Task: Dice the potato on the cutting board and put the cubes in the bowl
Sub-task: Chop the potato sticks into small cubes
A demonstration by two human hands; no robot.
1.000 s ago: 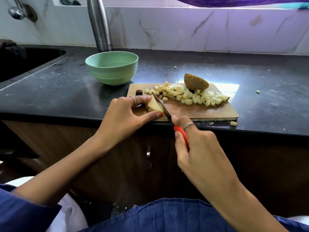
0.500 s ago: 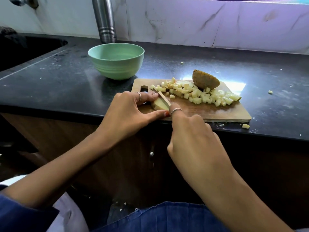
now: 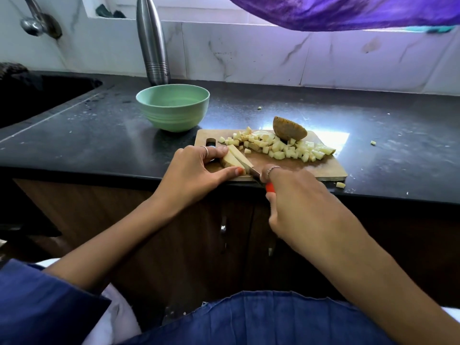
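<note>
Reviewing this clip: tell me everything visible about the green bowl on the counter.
The green bowl is a pale mint, round, deep bowl with faint ridged bands around its lower wall and a matte look, possibly plastic or ceramic. It stands upright on the black countertop, just beyond the left far corner of the wooden cutting board and in front of a steel bottle. No potato cubes show inside it; the pale inside looks bare. Neither hand touches it, and it appears not to touch the board.

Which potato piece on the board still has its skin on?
The domed half potato at the board's far edge, brown skin up, behind the pile of cubes. The slab being cut looks pale and peeled.
</note>
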